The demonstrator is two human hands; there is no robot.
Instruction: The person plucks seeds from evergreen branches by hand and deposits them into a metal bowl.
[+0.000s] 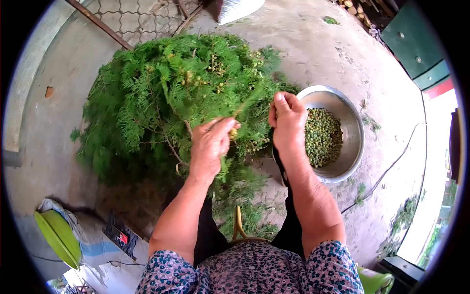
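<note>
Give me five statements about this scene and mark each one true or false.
1. The metal bowl holds small green and brownish pieces. True.
2. The left hand is over the leafy branches. True.
3. The bowl stands left of the branches. False: it stands to their right.
4. The right hand wears a glove. False: the right hand is bare.
5. Long sleeves cover both forearms. False: the forearms are bare.

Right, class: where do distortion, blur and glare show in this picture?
Head view: fisheye distortion, with black corners; head view: motion blur on the sprig by the left hand, while the green pieces in the metal bowl look crisper; head view: glare washes out the white strip at far right.
</note>
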